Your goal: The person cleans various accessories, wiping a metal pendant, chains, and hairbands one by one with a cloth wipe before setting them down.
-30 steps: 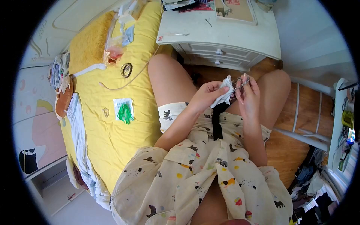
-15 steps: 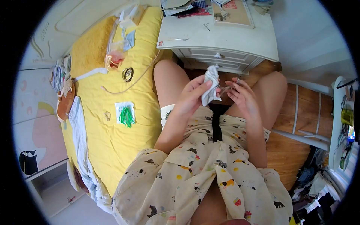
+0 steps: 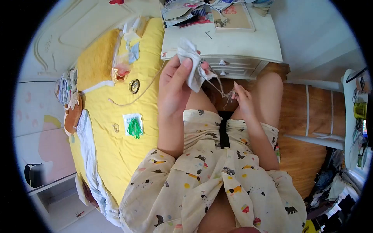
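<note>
In the head view my left hand point(image 3: 174, 87) is closed around a crumpled white cloth point(image 3: 189, 62), thumb pressed on its front. A thin silvery chain point(image 3: 220, 86) runs out of the cloth and hangs in a slack line across to my right hand point(image 3: 243, 98). The fingers of my right hand pinch the bunched far end of the chain, and a short piece dangles below them. Both hands are above my lap, the left one higher and nearer the cabinet. Part of the chain is hidden in the cloth.
On the yellow bed point(image 3: 105, 163) at the left lie a bundle of green strands point(image 3: 135, 128) on a white packet, dark bangles point(image 3: 134, 86) and a cord. A white drawer cabinet point(image 3: 186, 40) stands ahead, bearing papers. A white-framed chair or rack is at the right.
My left hand has moved up and left with the cloth, while my right hand has stayed low. The chain is now drawn out between them, where before the hands were close together.
</note>
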Motion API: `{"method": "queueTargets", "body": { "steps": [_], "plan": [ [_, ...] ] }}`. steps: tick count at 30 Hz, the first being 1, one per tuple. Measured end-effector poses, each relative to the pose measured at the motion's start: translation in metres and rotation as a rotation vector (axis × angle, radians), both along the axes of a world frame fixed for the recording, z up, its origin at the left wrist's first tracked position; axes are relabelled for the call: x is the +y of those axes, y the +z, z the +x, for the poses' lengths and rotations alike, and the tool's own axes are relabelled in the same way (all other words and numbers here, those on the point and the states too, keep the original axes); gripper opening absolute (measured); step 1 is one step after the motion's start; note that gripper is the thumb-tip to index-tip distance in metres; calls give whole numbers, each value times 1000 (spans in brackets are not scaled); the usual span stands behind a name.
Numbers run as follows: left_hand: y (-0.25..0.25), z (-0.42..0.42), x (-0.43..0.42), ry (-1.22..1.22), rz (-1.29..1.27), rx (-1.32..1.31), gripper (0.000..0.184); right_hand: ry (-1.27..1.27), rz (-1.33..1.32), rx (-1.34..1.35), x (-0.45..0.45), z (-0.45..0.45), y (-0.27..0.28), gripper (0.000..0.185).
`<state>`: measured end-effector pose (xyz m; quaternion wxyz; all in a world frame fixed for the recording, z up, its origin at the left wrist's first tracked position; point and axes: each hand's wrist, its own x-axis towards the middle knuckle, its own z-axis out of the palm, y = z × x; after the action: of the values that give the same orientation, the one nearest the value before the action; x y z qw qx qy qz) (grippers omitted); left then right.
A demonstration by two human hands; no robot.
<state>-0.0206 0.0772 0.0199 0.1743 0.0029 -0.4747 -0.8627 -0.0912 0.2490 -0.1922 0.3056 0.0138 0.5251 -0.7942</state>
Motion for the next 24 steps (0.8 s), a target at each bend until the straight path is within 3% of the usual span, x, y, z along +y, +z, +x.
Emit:
{"method": "queueTargets", "body": {
  "steps": [2, 9, 11, 20, 21, 24],
  "plan": [
    [11, -2, 2, 21, 17, 45, 29, -5, 43, 139, -2, -3, -6, 28],
    [30, -9, 3, 71, 59, 130, 28, 127, 99, -362, 0, -1, -19, 27],
    [36, -7, 1, 61, -55, 106, 33, 175, 46, -444, 3, -2, -26, 26],
    [80, 3, 2, -176, -279, 159, 33, 165, -39, -521, -6, 2, -37, 29],
    [82, 1, 6, -138, -74, 245, 38, 156, -47, -569, -9, 3, -39, 31],
    [99, 3, 2, -179, -151, 283, 40, 132, -89, -691, -19, 5, -46, 37]
  ]
}}
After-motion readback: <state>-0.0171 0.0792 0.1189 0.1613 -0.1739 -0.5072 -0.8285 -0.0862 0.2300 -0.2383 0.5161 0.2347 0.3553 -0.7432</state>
